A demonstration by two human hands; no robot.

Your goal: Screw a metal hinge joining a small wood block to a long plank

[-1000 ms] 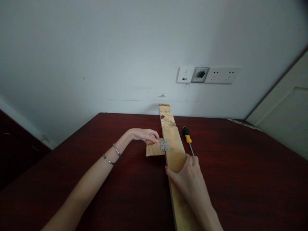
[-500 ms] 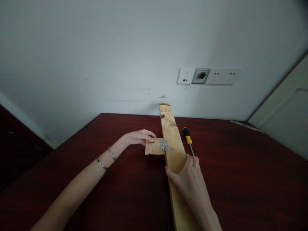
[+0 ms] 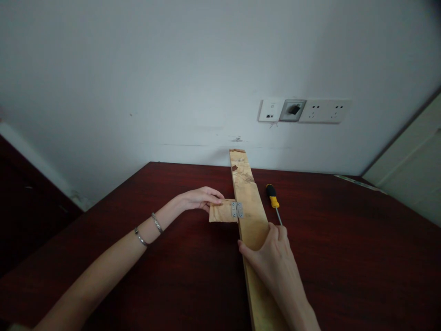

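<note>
A long wooden board [image 3: 250, 202] lies lengthwise on the dark red table, its far end near the wall. A metal hinge [image 3: 237, 209] joins its left edge to a small wooden piece [image 3: 222, 212], which sticks out to the left. My left hand [image 3: 203, 198] pinches that small piece at its far left corner, thumb on top and fingers partly hidden beneath. Across the near part of the board, my right hand [image 3: 272, 250] is closed over both edges, thumb on the left side. Just beyond its fingers rests a screwdriver [image 3: 273, 196] with a black and yellow handle.
The dark red table [image 3: 344, 239] meets a white wall [image 3: 193, 69] at the back. Wall sockets [image 3: 324, 111] are set above the table at the right. A thin flat strip [image 3: 360, 183] lies by the far right edge, near a pale panel [image 3: 409, 151].
The view has shifted slightly, so most things appear a little further right. Both hands keep the same grips, and the board, hinge and small piece look unchanged.
</note>
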